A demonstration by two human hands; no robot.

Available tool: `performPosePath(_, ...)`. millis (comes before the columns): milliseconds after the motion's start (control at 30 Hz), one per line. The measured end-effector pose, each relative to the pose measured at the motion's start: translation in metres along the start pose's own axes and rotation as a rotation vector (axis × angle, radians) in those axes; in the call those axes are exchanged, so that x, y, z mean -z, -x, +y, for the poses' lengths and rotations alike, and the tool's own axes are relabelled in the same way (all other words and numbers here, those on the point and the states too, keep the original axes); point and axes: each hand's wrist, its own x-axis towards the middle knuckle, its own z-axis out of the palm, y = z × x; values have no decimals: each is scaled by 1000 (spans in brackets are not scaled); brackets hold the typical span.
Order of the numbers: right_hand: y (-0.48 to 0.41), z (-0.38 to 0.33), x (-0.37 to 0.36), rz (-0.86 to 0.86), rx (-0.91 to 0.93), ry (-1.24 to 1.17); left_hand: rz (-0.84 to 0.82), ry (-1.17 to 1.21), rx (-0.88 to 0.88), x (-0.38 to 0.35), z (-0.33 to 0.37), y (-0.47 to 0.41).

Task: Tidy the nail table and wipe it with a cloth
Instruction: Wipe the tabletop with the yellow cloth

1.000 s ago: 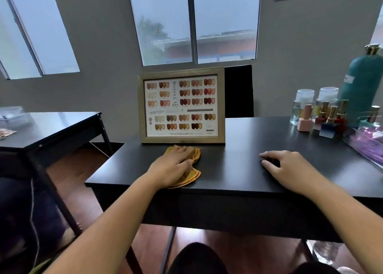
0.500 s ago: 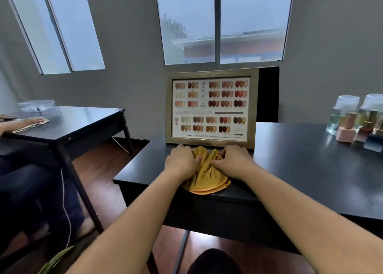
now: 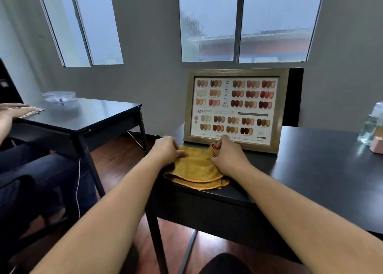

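The person is readying the yellow cloth [image 3: 194, 168], lying at the desk [image 3: 310, 170] corner before the framed colour chart [image 3: 236, 109]. The left hand [image 3: 167, 149] is pressing it flat; the right hand [image 3: 226, 155] grip is pinching a folded edge. Next, likely, comes refolding, then wiping.

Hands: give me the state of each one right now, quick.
Left hand: open, fingers pressed flat on the yellow cloth.
Right hand: closed, pinching a folded corner of the yellow cloth.
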Motion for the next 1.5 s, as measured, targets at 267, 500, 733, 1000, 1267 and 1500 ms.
performPosePath(267, -7, 10, 38, 272, 141, -4, -125, 42, 40, -1, -1, 10)
performPosePath(500, 14, -2, 2, -114, 288, 184, -8, 5, -12, -1, 0, 7)
performPosePath(733, 8, -9, -32, -290, 314, 476, 41, -148, 35, 3, -27, 0)
performPosePath(1000, 5, -10, -16, -145, 355, 380, 282, -343, -290, 5, -28, 10)
performPosePath(1267, 13, -10, -34, -302, 260, 550, -243, -371, -262, -12, -35, 3)
performPosePath(1500, 9, -16, -43, -297, 259, 517, -247, -375, -243, -11, -40, -4)
